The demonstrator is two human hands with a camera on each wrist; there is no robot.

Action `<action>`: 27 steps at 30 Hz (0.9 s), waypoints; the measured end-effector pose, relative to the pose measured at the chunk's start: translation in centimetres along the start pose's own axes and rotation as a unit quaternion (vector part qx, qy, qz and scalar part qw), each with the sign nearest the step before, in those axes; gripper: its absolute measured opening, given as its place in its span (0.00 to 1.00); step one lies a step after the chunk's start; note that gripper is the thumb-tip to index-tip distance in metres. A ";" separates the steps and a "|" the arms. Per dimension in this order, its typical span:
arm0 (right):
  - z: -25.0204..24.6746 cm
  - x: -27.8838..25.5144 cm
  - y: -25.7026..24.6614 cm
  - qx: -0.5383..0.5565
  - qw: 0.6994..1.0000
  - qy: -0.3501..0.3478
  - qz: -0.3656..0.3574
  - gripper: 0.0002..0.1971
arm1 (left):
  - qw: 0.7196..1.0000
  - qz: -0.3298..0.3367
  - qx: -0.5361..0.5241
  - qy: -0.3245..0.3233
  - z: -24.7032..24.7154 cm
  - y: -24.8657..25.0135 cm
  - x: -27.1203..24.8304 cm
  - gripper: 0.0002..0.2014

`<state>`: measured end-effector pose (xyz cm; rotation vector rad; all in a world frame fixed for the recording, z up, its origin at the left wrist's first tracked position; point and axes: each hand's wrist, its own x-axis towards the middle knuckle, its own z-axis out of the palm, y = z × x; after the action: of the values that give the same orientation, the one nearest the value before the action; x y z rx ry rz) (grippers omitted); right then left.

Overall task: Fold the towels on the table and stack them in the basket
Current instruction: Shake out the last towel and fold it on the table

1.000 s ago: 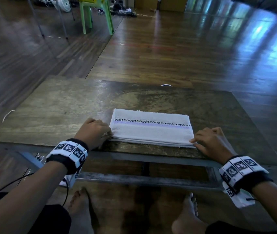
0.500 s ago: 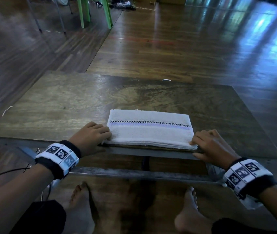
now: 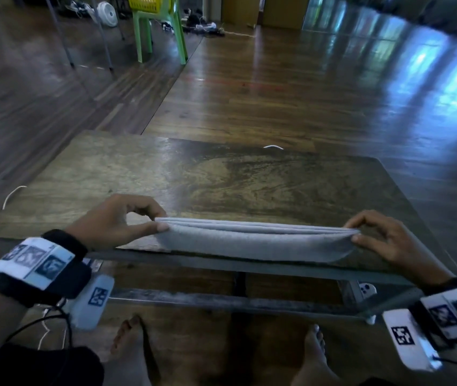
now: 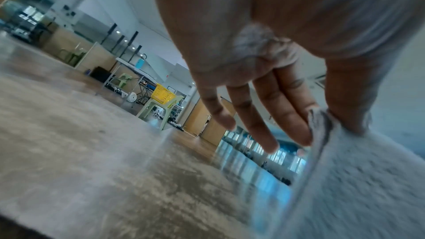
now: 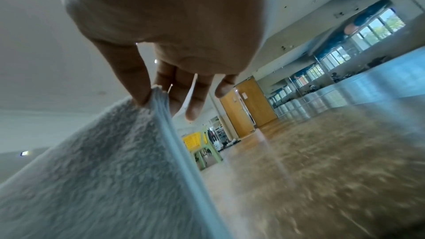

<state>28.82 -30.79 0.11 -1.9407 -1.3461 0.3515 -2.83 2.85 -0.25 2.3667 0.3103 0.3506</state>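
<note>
The folded towel (image 3: 252, 240) is held up at the near edge of the wooden table (image 3: 249, 179), stretched between both hands so its layered edges face up and its lower part sags toward the table edge. The left hand (image 3: 116, 221) pinches the towel's left end between thumb and forefinger; in the left wrist view the other fingers (image 4: 253, 124) extend loosely, apart from the cloth. The right hand (image 3: 383, 240) pinches the right end the same way, thumb (image 5: 128, 75) pressed on the terry face and forefinger behind the stacked edges, with the remaining fingers relaxed and slightly spread. A yellow basket (image 3: 152, 2) sits on a green chair (image 3: 163, 34) far across the wooden floor.
</note>
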 end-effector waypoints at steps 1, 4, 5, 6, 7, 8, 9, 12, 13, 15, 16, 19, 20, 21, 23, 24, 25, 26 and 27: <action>-0.4 0.3 -0.1 0.039 0.999 -0.017 0.015 0.10 | 1.000 -0.010 -0.008 -0.013 -0.4 -0.1 0.1 0.12; -0.1 2.3 1.1 0.071 0.990 -0.096 0.070 0.15 | 0.996 -0.046 0.015 -0.077 -0.5 -0.8 1.3 0.19; 0.3 3.1 2.0 0.052 0.987 -0.126 0.088 0.16 | 0.992 -0.058 0.039 -0.106 -0.3 -1.3 1.9 0.23; 0.8 3.9 2.9 0.029 0.982 -0.151 0.106 0.17 | 0.987 -0.069 0.066 -0.133 0.0 -2.0 2.6 0.26; 1.4 4.8 3.8 0.005 0.978 -0.168 0.123 0.17 | 0.981 -0.075 0.093 -0.155 0.4 -2.8 3.3 0.27; 1.9 5.5 4.6 -0.015 0.974 -0.178 0.141 0.16 | 0.976 -0.079 0.114 -0.169 0.9 -3.7 4.1 0.23; 2.4 6.1 5.2 -0.034 0.970 -0.184 0.158 0.14 | 0.973 -0.084 0.130 -0.173 1.4 -4.4 4.8 0.16; 3.4 7.8 6.5 -0.069 0.962 -0.171 0.201 0.09 | 0.970 -0.099 0.160 -0.154 2.6 -6.0 6.9 0.05; 3.6 8.3 6.7 -0.076 0.960 -0.162 0.217 0.08 | 0.968 -0.110 0.173 -0.145 2.9 -6.4 7.5 0.07; 4.1 9.0 6.9 -0.090 0.952 -0.162 0.242 0.07 | 0.960 -0.138 0.206 -0.134 3.5 -6.9 8.4 0.09; 4.4 9.3 7.0 -0.108 0.947 -0.170 0.251 0.07 | 0.952 -0.151 0.231 -0.134 3.9 -7.0 8.7 0.09; 5.3 10.0 6.7 -0.215 0.933 -0.158 0.243 0.09 | 0.931 -0.166 0.304 -0.120 5.2 -6.6 9.6 0.11; 5.7 10.2 6.5 -0.237 0.935 -0.134 0.227 0.10 | 0.931 -0.160 0.308 -0.110 5.7 -6.2 9.9 0.12; 6.0 10.5 6.3 -0.248 0.940 -0.110 0.208 0.11 | 0.936 -0.144 0.306 -0.101 6.2 -5.8 10.2 0.14; 6.9 11.1 5.4 -0.245 0.953 -0.075 0.163 0.10 | 0.947 -0.097 0.292 -0.092 7.2 -4.7 10.8 0.15; 7.5 11.4 4.8 -0.244 0.957 -0.075 0.139 0.09 | 0.952 -0.071 0.284 -0.091 7.8 -4.1 11.1 0.14; 8.1 11.7 4.2 -0.247 0.958 -0.086 0.114 0.09 | 0.954 -0.048 0.280 -0.093 8.5 -3.6 11.3 0.13; 8.7 11.9 3.6 -0.253 0.957 -0.107 0.093 0.09 | 0.955 -0.032 0.279 -0.099 9.1 -3.2 11.5 0.12; 9.3 12.0 3.1 -0.260 0.954 -0.131 0.078 0.08 | 0.954 -0.026 0.279 -0.108 9.6 -2.8 11.7 0.11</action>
<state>30.41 -16.81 -6.34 -2.5165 -1.5743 0.3663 11.00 2.62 -7.12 2.9102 0.4075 -0.0357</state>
